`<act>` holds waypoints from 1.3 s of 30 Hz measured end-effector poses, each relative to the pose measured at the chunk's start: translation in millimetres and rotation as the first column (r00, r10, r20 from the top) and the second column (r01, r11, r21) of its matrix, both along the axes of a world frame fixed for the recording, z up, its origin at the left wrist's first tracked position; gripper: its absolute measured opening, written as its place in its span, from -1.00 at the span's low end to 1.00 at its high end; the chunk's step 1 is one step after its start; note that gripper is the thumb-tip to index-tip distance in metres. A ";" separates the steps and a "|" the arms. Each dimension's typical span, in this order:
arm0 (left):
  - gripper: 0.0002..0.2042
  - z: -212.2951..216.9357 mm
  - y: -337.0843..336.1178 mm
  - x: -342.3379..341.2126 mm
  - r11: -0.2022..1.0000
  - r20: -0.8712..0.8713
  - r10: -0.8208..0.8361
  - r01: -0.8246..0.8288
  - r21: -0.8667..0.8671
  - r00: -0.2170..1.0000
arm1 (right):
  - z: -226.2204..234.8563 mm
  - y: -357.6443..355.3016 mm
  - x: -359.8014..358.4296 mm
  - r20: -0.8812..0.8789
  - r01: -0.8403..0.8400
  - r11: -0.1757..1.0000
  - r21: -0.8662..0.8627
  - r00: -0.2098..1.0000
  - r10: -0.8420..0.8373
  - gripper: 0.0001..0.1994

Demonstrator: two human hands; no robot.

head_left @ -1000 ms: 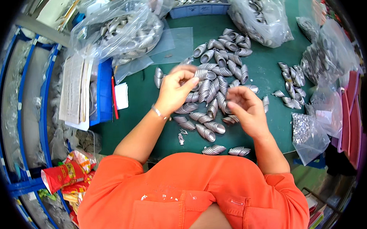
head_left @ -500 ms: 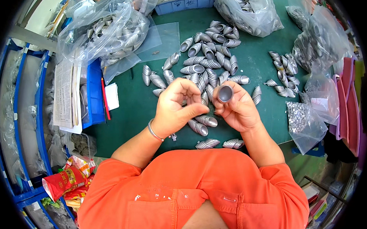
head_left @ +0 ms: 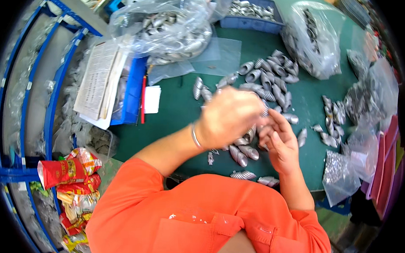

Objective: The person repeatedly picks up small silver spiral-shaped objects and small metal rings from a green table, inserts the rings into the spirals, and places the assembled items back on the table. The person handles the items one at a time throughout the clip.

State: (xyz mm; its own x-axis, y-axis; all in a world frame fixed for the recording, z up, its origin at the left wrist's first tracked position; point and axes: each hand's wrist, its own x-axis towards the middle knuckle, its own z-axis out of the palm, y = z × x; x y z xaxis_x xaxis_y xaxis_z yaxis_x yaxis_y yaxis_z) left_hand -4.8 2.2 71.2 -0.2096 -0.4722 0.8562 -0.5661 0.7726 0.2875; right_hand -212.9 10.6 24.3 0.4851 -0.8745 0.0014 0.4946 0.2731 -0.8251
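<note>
Close together over the green table (head_left: 175,114), my two hands work among many grey, spirally ridged metal pieces. My left hand (head_left: 231,116), with a bracelet at the wrist, is smeared by motion, back upward, and its fingers are hidden. The fingers of my right hand (head_left: 281,144) are curled and closed; a sliver of a ridged metal piece (head_left: 265,110) shows at their tips, mostly covered by the left hand. Beyond them is a loose heap of ridged pieces (head_left: 272,75). Two pieces (head_left: 243,154) lie just below my hands, others at the front edge.
Clear plastic bags of metal pieces (head_left: 172,34) (head_left: 313,42) and a blue tray (head_left: 252,24) stand at the back. A smaller group of pieces (head_left: 331,122) lies right. At left are a blue bin (head_left: 134,91), papers, a red pen (head_left: 143,99) and blue racks (head_left: 50,100).
The view has shifted left, with the table now farther right and lower. My left hand has turned over and moved to the right, covering most of the piece in my right hand.
</note>
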 end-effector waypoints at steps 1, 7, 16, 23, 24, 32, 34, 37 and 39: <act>-0.61 20.5 -12.0 21.8 0.975 0.091 0.191 -0.178 -0.135 0.977 | -0.6 -1.6 -3.2 -0.072 0.018 1.000 -0.002 0.997 -0.018 -0.64; -0.76 46.8 -83.5 153.0 0.627 0.112 0.774 -0.732 -0.267 0.623 | -4.5 -0.5 -7.9 -0.174 0.138 0.988 0.066 0.977 -0.125 -0.85; -0.86 -66.3 -41.5 33.6 0.734 0.419 -0.033 -0.263 0.626 0.907 | -7.5 0.6 -8.8 -0.215 0.146 0.989 0.038 0.967 -0.134 -0.86; -0.92 -69.2 -36.3 32.3 0.788 0.221 0.110 -0.220 0.575 0.969 | -8.2 -2.4 -11.3 -0.251 0.133 0.990 0.038 0.961 -0.120 -0.83; -0.93 -65.0 -32.7 31.2 0.790 0.161 0.132 -0.202 0.579 0.978 | -9.2 -3.5 -11.8 -0.251 0.121 0.992 0.042 0.962 -0.106 -0.81; -0.87 -18.7 -10.7 17.9 0.806 -0.140 -0.044 0.117 0.580 0.989 | -1.8 -22.1 19.5 -0.392 0.085 0.939 -0.334 0.893 -0.220 -0.70; -0.89 -20.3 -23.6 37.4 0.735 -0.412 0.176 0.159 0.659 0.894 | 4.9 -29.5 16.7 -0.201 0.354 0.750 -0.558 0.819 -0.537 -0.71; -0.82 -25.8 -35.5 69.3 0.736 0.087 0.319 -0.305 0.604 0.944 | 18.1 -44.4 16.2 0.224 0.614 0.349 -0.708 0.664 -0.714 -0.73; -0.74 -38.5 -30.0 60.2 0.676 0.271 0.230 -0.354 0.647 0.935 | 12.4 -52.9 6.4 -0.073 0.262 0.327 -0.908 0.670 -0.738 -0.71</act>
